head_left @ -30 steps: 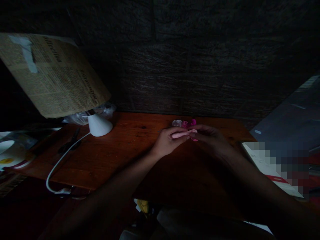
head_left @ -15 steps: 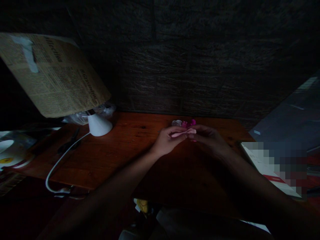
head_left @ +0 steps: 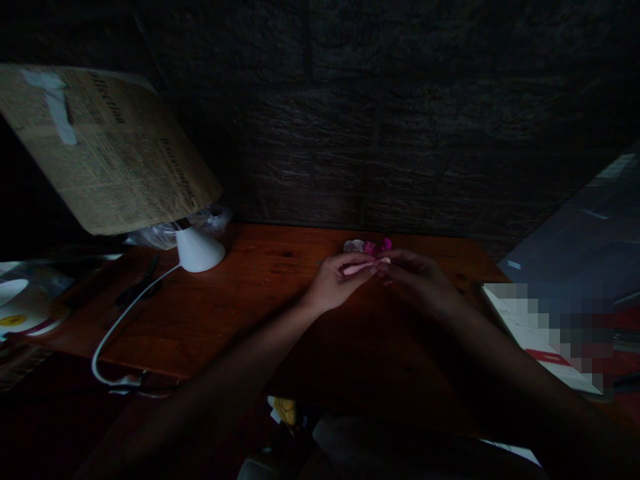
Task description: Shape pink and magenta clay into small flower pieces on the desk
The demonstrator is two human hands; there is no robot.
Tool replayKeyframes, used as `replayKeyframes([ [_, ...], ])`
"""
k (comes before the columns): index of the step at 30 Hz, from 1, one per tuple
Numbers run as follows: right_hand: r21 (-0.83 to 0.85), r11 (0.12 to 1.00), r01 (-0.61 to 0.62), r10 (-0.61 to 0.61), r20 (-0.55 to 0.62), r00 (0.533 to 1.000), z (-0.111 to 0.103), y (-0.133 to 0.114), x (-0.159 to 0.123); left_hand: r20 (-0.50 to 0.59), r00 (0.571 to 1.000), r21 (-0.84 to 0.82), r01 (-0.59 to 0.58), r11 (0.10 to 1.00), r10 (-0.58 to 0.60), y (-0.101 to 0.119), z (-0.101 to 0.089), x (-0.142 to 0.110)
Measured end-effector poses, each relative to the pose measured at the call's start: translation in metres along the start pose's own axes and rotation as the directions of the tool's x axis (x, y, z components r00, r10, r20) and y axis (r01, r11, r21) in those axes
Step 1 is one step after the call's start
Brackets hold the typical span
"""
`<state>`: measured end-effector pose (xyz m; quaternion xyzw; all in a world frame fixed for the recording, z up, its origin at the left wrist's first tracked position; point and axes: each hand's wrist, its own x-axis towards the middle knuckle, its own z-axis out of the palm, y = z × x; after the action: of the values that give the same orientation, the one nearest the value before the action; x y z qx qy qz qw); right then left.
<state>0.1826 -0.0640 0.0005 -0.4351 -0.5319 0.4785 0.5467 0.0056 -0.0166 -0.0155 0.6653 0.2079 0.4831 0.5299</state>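
Over the wooden table, my left hand (head_left: 334,281) pinches a thin pale pink piece (head_left: 357,269), which looks like folded paper or cloth gathered at its middle. My right hand (head_left: 416,275) is closed on the right end of the same piece, its fingertips meeting those of the left. Just behind the hands lie a whitish petal-like piece (head_left: 353,246), a pink crumpled piece (head_left: 369,247) and a magenta piece (head_left: 387,244). Dim light hides the material and part of the fingertips.
A lamp with a white base (head_left: 200,251) and a newsprint shade (head_left: 120,153) stands left, its white cord (head_left: 107,333) trailing over the table edge. Dark scissors (head_left: 140,287) lie near it. A white cup (head_left: 20,303) is far left, a printed sheet (head_left: 530,333) right. A dark wall (head_left: 340,133) rises behind.
The right fingers have closed further over the pale pink piece, so less of its right end shows. Both hands stay in nearly the same place.
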Motion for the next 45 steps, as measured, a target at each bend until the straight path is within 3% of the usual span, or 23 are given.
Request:
replayKeyframes([
  [3, -0.035, 0.999, 0.013, -0.014, -0.022, 1.000, 0.000, 0.000, 0.000, 0.049, 0.991, -0.056, 0.125, 0.991, -0.122, 0.000, -0.002, 0.002],
  [7, -0.034, 0.999, 0.040, -0.040, 0.015, 0.999, 0.000, 0.001, 0.000, 0.137, 0.932, -0.227, 0.359, 0.905, -0.335, 0.000, -0.005, 0.005],
  [13, -0.020, 0.998, 0.057, -0.055, 0.069, 0.996, 0.001, -0.001, 0.000, 0.205, 0.882, -0.367, 0.471, 0.802, -0.425, 0.001, -0.002, 0.006],
  [21, -0.099, 0.986, 0.137, -0.133, 0.046, 0.990, 0.002, -0.010, -0.002, 0.165, 0.900, -0.313, 0.435, 0.844, -0.403, -0.001, -0.003, 0.004],
  [29, -0.175, 0.970, 0.166, -0.163, 0.030, 0.986, 0.000, -0.012, -0.005, 0.072, 0.959, -0.226, 0.282, 0.932, -0.272, 0.003, 0.000, 0.002],
  [39, -0.182, 0.981, 0.068, -0.074, -0.023, 0.997, 0.000, -0.012, -0.003, 0.003, 0.982, -0.057, 0.189, 0.980, -0.189, 0.001, 0.003, -0.001],
  [45, -0.190, 0.982, 0.015, -0.030, -0.078, 0.997, 0.005, -0.011, -0.003, -0.034, 0.976, -0.120, 0.210, 0.970, -0.215, -0.003, 0.004, -0.001],
])
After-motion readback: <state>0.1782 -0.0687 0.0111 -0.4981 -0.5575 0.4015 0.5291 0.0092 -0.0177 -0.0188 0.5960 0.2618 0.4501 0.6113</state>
